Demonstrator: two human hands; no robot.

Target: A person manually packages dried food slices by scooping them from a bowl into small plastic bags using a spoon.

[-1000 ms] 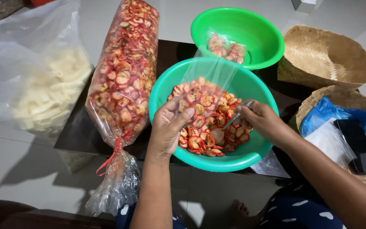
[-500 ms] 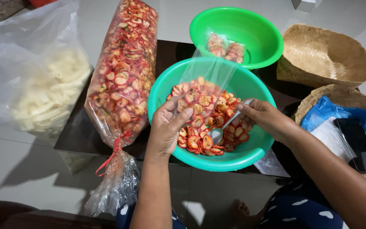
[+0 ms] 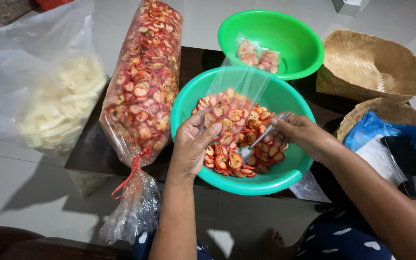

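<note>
A metal spoon [image 3: 258,140] is pinched in the right hand [image 3: 300,135], its bowl dipped among red-rimmed sliced chips [image 3: 239,135] inside the near green plastic bowl [image 3: 203,91]. Just left of that grip, the mouth of a small clear plastic bag [image 3: 239,86] is held by the left hand [image 3: 194,144], fingers closed on the film. Further left lies a long tied bag of chips [image 3: 143,86].

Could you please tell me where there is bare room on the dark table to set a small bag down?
Little. One bare dark table strip lies between the long tied bag of red chips and the far green plastic bowl. The near teal bowl and woven baskets crowd the rest.
</note>
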